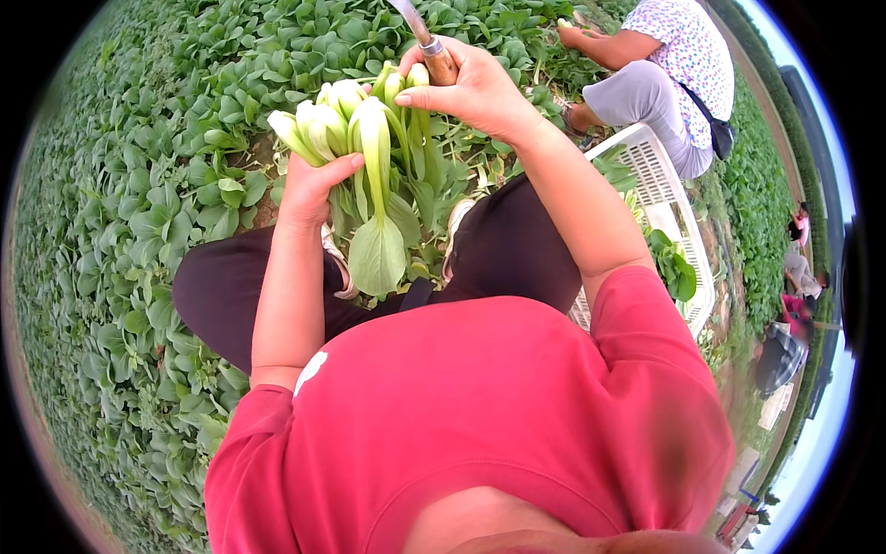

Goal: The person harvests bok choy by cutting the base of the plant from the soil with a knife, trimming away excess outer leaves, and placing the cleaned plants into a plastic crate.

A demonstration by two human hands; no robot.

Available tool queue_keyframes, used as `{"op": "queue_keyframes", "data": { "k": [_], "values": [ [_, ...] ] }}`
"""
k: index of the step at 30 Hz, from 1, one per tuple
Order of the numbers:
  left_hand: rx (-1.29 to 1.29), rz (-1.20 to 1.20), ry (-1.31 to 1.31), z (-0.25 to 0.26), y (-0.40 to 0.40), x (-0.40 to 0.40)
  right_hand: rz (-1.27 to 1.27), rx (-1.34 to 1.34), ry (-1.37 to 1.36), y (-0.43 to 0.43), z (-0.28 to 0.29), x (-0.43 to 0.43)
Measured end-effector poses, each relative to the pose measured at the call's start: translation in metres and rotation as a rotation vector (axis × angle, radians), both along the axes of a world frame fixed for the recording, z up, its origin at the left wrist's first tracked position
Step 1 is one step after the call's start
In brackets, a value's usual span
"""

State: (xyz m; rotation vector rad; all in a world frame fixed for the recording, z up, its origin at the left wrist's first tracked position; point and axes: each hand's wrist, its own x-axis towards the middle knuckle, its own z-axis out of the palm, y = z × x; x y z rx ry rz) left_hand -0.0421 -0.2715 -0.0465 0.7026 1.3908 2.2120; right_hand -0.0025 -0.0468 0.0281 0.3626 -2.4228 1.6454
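Observation:
My left hand (315, 181) is closed around a bunch of bok choy (374, 135), its pale stem bases up and its leaves hanging down. At the bunch's right side, my right hand (460, 86) grips more bok choy stems (417, 83) between thumb and fingers. A sickle-like tool with a wooden handle (441, 66) is also held in that hand; its metal blade (412, 19) points up and runs out of the picture's top. Most of the fingers of my left hand are hidden behind the stems.
Dense bok choy plants (152, 187) grow ahead and to the left. A white plastic crate (699, 277) holding bok choy (671, 266) stands by my right side. A co-worker (682, 69) crouches beyond it with a vegetable in hand. More people (782, 360) are farther off at the right.

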Motion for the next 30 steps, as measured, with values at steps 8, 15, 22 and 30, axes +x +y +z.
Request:
{"op": "queue_keyframes", "data": {
  "k": [8, 15, 22, 30],
  "values": [
    [0.264, -0.064, -0.404, -0.037, -0.002, 0.007, 0.110, -0.515, -0.280, -0.026, -0.009, 0.002],
    [0.198, -0.166, -0.450, -0.058, 0.005, -0.002, -0.088, 0.037, -0.015, -0.036, -0.031, -0.006],
    [0.249, -0.060, -0.409, -0.053, 0.005, -0.006, 0.157, -0.290, -0.323, -0.021, -0.003, -0.005],
    [0.206, -0.123, -0.477, -0.065, 0.007, -0.010, 0.092, -0.059, -0.287, -0.011, -0.010, -0.012]
  ]
}}
